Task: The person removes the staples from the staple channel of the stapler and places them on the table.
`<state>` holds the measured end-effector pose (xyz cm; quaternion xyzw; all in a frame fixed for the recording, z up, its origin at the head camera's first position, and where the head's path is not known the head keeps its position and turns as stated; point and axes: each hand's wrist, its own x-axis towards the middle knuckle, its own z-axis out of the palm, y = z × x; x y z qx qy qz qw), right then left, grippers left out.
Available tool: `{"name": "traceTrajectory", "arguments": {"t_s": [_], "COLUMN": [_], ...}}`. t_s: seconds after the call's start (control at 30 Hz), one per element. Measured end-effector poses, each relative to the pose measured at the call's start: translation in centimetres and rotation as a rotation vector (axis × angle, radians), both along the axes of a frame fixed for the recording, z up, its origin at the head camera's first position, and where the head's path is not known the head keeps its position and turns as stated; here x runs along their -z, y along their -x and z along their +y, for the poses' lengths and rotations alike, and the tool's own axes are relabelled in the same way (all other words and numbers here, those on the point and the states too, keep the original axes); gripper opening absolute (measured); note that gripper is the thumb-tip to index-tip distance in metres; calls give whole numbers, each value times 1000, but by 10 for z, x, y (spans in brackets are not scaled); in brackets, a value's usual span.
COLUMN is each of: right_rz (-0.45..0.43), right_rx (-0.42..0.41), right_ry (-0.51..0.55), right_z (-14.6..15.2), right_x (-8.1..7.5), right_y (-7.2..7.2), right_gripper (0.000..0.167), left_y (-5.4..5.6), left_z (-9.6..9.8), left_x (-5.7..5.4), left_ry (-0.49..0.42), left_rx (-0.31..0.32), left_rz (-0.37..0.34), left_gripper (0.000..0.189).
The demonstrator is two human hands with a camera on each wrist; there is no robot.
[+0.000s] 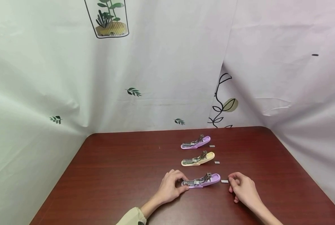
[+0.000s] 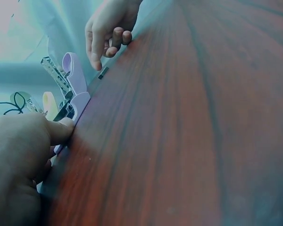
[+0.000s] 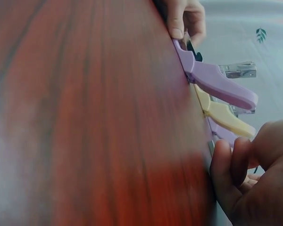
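A purple stapler (image 1: 202, 181) lies opened up on the table with its metal inner parts raised. My left hand (image 1: 171, 186) grips its front end between thumb and fingers, the thumb (image 2: 61, 131) at the near side. To the stapler's right lies a short grey strip of staples (image 1: 225, 181). My right hand (image 1: 244, 189) pinches the right end of this strip with thumb and forefinger, while its other fingers curl under the palm. Low beside the table, the right wrist view shows the right hand (image 3: 257, 176) with its fingertips partly hidden.
Behind the near stapler lie an opened yellow stapler (image 1: 198, 159) and another opened purple stapler (image 1: 196, 142). Each has a small staple strip to its right, one beside the yellow (image 1: 217, 162). A printed white cloth (image 1: 167, 62) hangs behind the dark red table (image 1: 114, 175).
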<state>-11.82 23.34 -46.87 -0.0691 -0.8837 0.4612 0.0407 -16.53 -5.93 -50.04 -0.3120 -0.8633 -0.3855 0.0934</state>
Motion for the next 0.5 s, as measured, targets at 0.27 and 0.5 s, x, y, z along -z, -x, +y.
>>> {"name": "traceTrajectory", "arguments": {"t_s": [0.27, 0.5], "right_rz": [32, 406], "right_rx": [1, -111], "right_ry": [1, -253], "right_z": [6, 28], "right_x": [-7, -8], "right_y": [5, 13], "right_gripper": [12, 17], "left_y": [7, 6], "left_z": [-10, -38], "left_x": [1, -16], "left_ry": [-110, -49], "left_rx": [71, 5], "left_rz": [4, -31], "left_gripper": [25, 25]}}
